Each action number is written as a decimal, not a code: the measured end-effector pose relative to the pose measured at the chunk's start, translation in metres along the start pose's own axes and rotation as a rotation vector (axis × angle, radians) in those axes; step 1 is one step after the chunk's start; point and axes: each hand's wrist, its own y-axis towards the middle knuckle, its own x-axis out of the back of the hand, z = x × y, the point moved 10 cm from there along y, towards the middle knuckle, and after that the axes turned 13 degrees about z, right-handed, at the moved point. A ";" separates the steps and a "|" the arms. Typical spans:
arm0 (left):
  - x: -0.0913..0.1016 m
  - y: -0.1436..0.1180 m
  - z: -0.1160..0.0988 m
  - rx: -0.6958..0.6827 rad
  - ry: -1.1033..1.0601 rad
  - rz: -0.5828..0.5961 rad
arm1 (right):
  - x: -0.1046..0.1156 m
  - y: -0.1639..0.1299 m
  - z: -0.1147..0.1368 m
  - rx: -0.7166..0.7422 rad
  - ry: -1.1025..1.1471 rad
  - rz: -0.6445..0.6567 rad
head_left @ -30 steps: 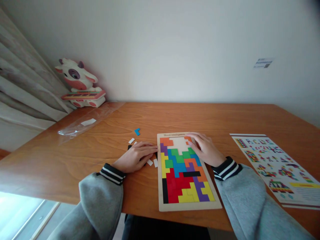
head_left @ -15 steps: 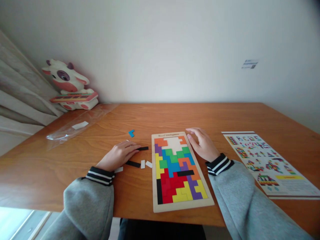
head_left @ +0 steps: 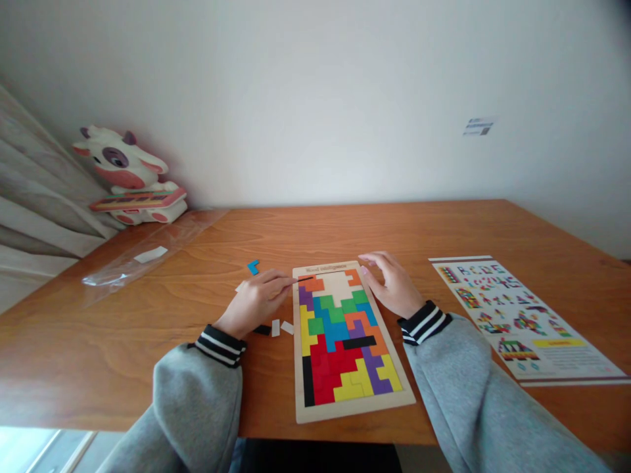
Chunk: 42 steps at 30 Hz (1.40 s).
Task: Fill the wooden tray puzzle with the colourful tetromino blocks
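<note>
My left hand (head_left: pixel 259 299) pinches a thin black puzzle bar (head_left: pixel 306 279) between thumb and fingertips, and the bar reaches over the upper left corner of the wooden puzzle board (head_left: pixel 355 409). Coloured blocks fill most of that board; a bare pale patch (head_left: pixel 336 285) shows near its top. At the board's upper right edge rests my right hand (head_left: pixel 394 286), thumb and fingers apart and holding nothing. Another black bar (head_left: pixel 263 330) and white pieces (head_left: pixel 275 328) lie beside the board, partly hidden by my left hand. Farther back is a small blue L-shaped piece (head_left: pixel 253 267).
A printed pattern sheet (head_left: pixel 532 315) lies on the right of the wooden table (head_left: pixel 374 230). At the back left stand a cow toy with a keyboard (head_left: pixel 135 177) and a clear plastic bag (head_left: pixel 172 246). A wall closes off the far side.
My left hand has lifted the black bar off the table and carried it right, over the board's upper left corner. My right hand stays at the board's edge; the view has shifted slightly.
</note>
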 end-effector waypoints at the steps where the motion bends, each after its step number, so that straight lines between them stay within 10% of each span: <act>1: -0.005 0.006 -0.006 -0.020 -0.010 0.017 | 0.000 0.000 0.000 -0.003 0.001 -0.001; 19: -0.025 0.021 -0.039 -0.081 -0.228 -0.071 | -0.028 0.001 0.041 0.153 0.188 0.260; 42: -0.025 0.019 -0.027 -0.006 -0.299 -0.152 | -0.009 0.008 0.048 0.302 0.149 0.100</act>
